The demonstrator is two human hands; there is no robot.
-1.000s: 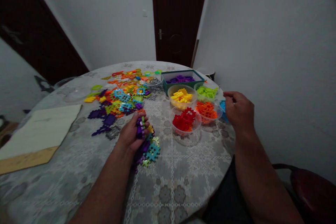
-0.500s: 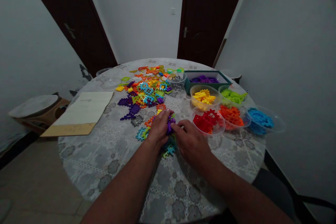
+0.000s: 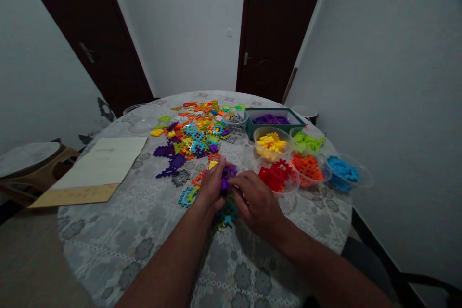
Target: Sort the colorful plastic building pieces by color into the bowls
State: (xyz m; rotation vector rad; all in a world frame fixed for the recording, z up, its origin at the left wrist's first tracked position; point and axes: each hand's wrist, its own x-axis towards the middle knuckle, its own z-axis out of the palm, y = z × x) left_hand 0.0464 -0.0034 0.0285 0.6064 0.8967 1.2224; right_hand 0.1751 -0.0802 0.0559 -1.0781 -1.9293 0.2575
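Over the near part of the table, my left hand (image 3: 212,186) is closed around purple plastic building pieces (image 3: 228,176), held upright between thumb and fingers. My right hand (image 3: 258,200) meets it from the right, its thumb and forefinger pinching at the edge of the same purple pieces. How many purple pieces are in the grip I cannot tell. Beneath and beside my hands lie loose blue-green pieces (image 3: 228,219), partly hidden by the fingers. A grey gear-edged piece (image 3: 180,178) and a light blue one (image 3: 186,197) rest left of my left hand.
A mixed heap of building pieces (image 3: 197,132) spreads beyond my hands. To the right stand clear bowls of yellow (image 3: 271,143), red (image 3: 277,176), orange (image 3: 306,167), green (image 3: 308,141) and blue pieces (image 3: 342,169). A green box (image 3: 250,130) holds purple pieces. A paper folder (image 3: 101,161) lies left.
The camera view has tilted up and shifted, so a wall frame now shows at the top. Both hands stay together on the purple pieces, which appear slightly turned.
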